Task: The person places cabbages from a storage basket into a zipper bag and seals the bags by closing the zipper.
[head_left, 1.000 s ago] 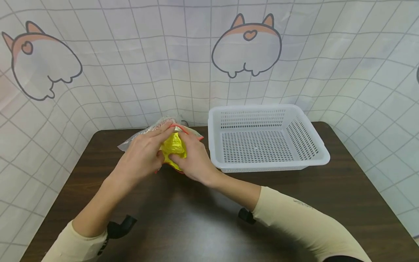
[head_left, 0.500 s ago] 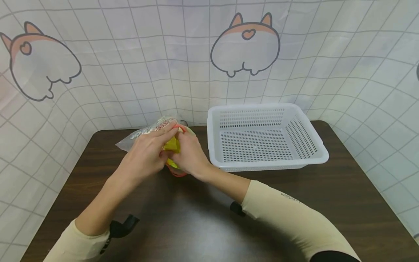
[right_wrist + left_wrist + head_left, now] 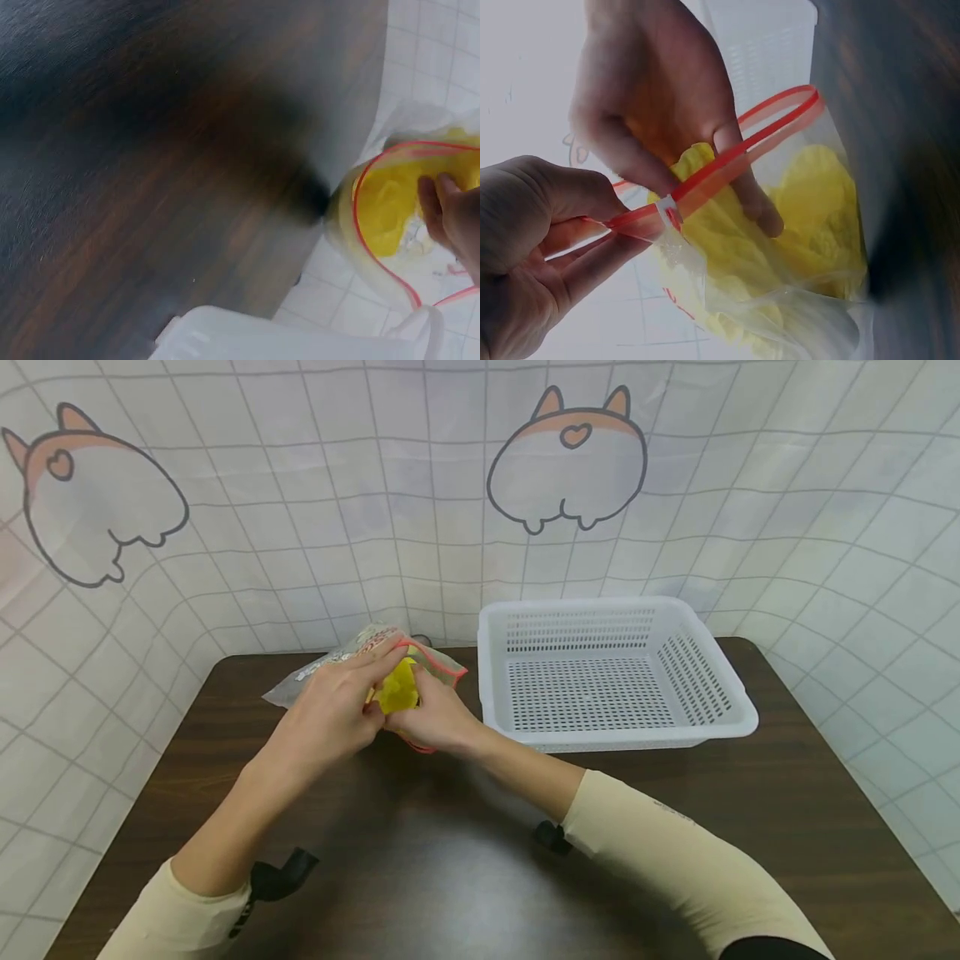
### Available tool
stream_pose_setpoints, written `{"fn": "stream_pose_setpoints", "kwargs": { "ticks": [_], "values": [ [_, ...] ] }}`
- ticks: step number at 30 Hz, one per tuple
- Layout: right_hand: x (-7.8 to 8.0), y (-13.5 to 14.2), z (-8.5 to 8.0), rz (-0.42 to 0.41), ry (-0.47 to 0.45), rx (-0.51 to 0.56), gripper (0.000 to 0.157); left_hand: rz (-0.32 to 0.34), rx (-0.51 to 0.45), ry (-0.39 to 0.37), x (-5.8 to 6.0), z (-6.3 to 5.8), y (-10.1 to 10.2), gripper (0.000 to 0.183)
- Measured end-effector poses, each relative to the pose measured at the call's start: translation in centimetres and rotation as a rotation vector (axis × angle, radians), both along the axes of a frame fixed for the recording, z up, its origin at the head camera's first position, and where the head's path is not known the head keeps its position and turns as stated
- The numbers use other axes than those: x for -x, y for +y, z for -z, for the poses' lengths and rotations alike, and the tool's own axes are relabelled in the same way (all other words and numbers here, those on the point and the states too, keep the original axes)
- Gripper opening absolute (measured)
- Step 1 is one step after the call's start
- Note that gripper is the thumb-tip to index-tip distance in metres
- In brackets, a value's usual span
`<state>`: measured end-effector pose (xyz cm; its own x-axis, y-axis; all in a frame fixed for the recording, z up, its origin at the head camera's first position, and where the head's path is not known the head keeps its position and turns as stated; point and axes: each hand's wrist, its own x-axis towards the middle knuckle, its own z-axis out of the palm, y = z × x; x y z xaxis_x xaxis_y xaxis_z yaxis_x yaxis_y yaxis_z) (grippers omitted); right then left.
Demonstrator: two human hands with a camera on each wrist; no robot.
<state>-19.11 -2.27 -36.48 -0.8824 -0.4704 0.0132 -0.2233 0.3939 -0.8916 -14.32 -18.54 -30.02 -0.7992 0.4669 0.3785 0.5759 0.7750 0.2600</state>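
Note:
A clear zip bag (image 3: 288, 691) with a red-edged mouth (image 3: 705, 178) and a white slider (image 3: 669, 214) is held up at the back left of the table. My left hand (image 3: 330, 706) pinches the mouth's edge between thumb and fingers. Inside the bag is a soft, crumpled yellow thing (image 3: 815, 196), part of which bulges up at the opening. My right hand (image 3: 437, 710) reaches into the mouth, thumb and fingers gripping the yellow thing. In the right wrist view the right fingers (image 3: 433, 204) lie against the yellow folds within the red rim.
Just right of the bag stands a white perforated plastic basket (image 3: 600, 739) on the dark wooden table (image 3: 450, 877). Behind the table hangs a white checked cloth (image 3: 435, 485) with cartoon animals. Black mounts (image 3: 281, 877) sit on the forearms.
The right hand pressed down into the bag, covering much of the yellow thing, then shifted slightly. More yellow shows again, and the red mouth has spread to the right. The left hand stays at the rim.

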Motion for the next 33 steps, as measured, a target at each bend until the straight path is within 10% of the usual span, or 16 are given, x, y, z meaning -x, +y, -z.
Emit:
{"fn": "stream_pose_setpoints", "kwargs": {
  "ticks": [13, 18, 27, 33],
  "values": [
    [0.6, -1.0, 0.8, -0.01, 0.389, -0.284, 0.037, 0.056, -0.014, -0.006, -0.1, 0.0, 0.3, 0.076],
    [1.0, -1.2, 1.1, -0.011, 0.391, -0.346, 0.04, 0.058, -0.015, -0.006, -0.1, 0.1, 0.2, 0.076],
    [2.2, 1.3, 0.1, -0.303, 0.295, -0.255, 0.053, -0.023, 0.017, 0.009, -0.6, -0.1, -0.9, 0.075],
    [1.6, 2.9, -1.9, -0.203, 0.466, -0.445, 0.054, -0.075, 0.066, 0.036, -1.3, -0.6, -1.6, 0.07]
  ]
}}
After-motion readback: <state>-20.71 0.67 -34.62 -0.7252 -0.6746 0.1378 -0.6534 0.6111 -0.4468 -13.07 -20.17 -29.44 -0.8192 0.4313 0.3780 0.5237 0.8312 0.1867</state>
